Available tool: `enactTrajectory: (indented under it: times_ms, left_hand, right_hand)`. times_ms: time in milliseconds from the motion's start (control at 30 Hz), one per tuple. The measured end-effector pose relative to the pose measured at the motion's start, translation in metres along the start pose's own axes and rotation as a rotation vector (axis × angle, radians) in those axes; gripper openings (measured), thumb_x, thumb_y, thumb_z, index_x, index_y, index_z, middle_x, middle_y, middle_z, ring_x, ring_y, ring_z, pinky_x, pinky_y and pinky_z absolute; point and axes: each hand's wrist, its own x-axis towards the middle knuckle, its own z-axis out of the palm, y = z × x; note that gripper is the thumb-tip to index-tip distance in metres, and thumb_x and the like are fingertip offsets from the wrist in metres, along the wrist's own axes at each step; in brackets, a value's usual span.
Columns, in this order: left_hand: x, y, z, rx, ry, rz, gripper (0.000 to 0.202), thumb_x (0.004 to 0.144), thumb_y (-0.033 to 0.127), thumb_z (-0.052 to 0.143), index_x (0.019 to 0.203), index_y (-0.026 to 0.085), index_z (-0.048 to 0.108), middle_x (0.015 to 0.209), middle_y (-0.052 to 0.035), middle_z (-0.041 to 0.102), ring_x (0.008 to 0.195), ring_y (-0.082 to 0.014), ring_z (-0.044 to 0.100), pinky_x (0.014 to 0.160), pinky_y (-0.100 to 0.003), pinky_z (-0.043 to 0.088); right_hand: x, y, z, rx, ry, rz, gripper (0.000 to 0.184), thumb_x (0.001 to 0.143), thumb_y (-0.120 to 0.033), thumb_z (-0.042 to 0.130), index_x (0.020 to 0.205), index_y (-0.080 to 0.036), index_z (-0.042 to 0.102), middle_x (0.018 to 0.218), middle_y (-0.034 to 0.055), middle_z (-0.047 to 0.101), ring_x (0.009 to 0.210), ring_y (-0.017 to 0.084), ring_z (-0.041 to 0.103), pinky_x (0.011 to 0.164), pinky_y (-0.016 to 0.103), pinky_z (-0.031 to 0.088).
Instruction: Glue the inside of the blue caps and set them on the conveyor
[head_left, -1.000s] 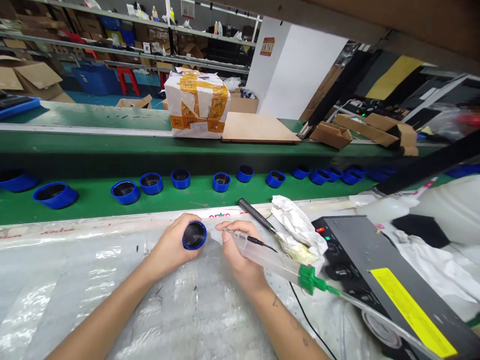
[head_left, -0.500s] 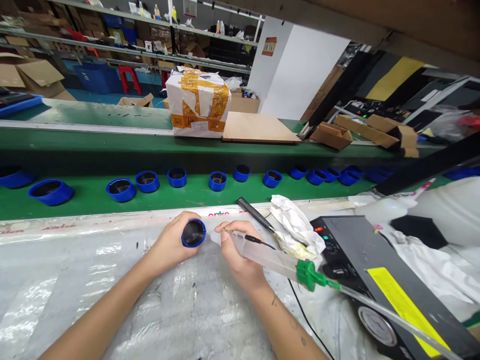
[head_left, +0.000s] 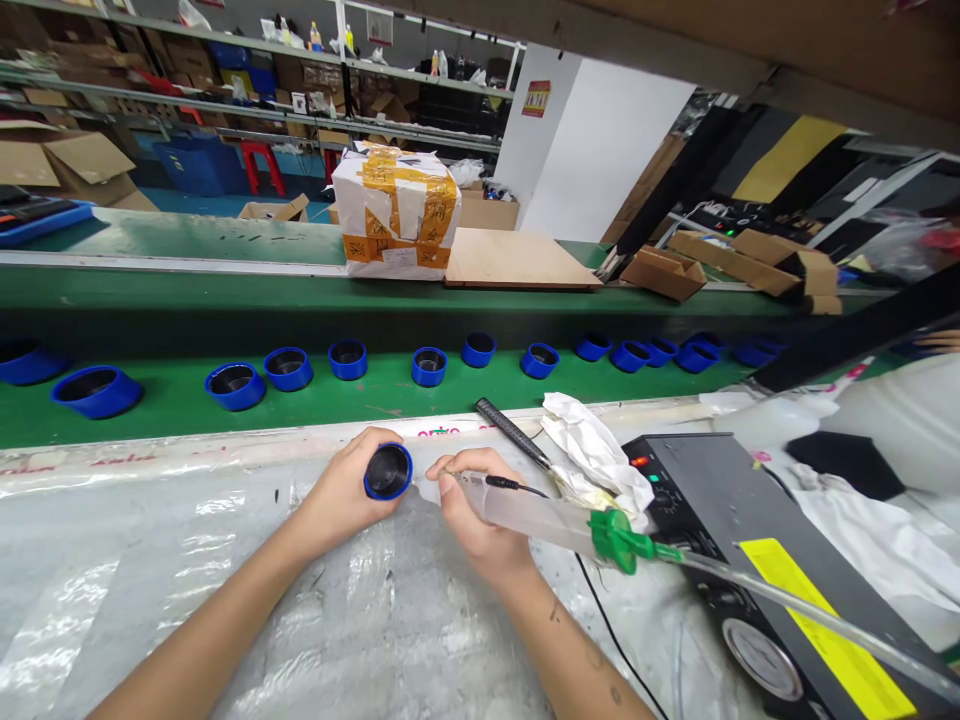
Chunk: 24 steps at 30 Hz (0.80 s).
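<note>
While clamped in the left hand (head_left: 337, 490), blue cup (head_left: 388, 472) tilted with its open end up, toward the camera; left fingers (head_left: 367, 445) together and wrapped round its outer wall. Held over plastic sheeting (head_left: 165, 620), close above the bench. Right hand (head_left: 476, 510) just beside it, fingers (head_left: 466, 465) closed round a clear syringe (head_left: 525, 508), narrow end pointing left and lying very near the cup's rim; contact not discernible. Thin black cord (head_left: 510, 483) along the top of the barrel. Green fitting (head_left: 616, 540) at the syringe's rear, with clear tube (head_left: 817, 612) running right across a grey control unit (head_left: 712, 480) bearing a yellow label (head_left: 821, 625), a round gauge (head_left: 754, 658) and lit indicators. Black-handled tool (head_left: 511, 432) and crumpled white cloth (head_left: 592, 450) on the sheeting, just beyond the right hand, tool tip against the cloth. Farther off, row of similar blue cups (head_left: 234, 386) on a green conveyor (head_left: 375, 392), open ends up. Beyond that, orange-taped carton (head_left: 394, 212) and wooden board (head_left: 523, 258) on a second green ledge (head_left: 210, 240). Another person's fingers (head_left: 939, 342) at far right. Metal shelves (head_left: 262, 75) of boxes in the background.
</note>
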Motion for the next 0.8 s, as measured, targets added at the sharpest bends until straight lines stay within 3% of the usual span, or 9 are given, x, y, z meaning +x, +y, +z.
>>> enactTrajectory:
  times_ms: [267,800]
  left_hand:
    - [-0.0002,0.0020,-0.0009,-0.006,-0.014,-0.015,0.040,0.073,0.016,0.068,0.110,0.024,0.058,0.110,-0.0039,0.069,0.100,-0.0240,0.067,0.087,-0.036,0.055]
    - [-0.0007,0.0014,-0.0046,-0.007,-0.045,-0.002,0.044,0.068,0.013,0.072,0.109,0.023,0.058,0.114,-0.0037,0.068,0.103,-0.0243,0.067,0.088,-0.035,0.054]
  right_hand:
    - [-0.0023,0.0033,0.0002,0.018,-0.022,0.069,0.005,0.082,-0.020,0.067,0.085,-0.024,0.065,0.081,0.0040,0.080,0.076,0.022,0.078,0.075,0.035,0.060]
    - [-0.0069,-0.0044,0.0052,0.072,-0.084,0.094,0.004,0.084,-0.021,0.066,0.086,-0.024,0.066,0.080,0.0036,0.079,0.074,0.021,0.077,0.071,0.034,0.060]
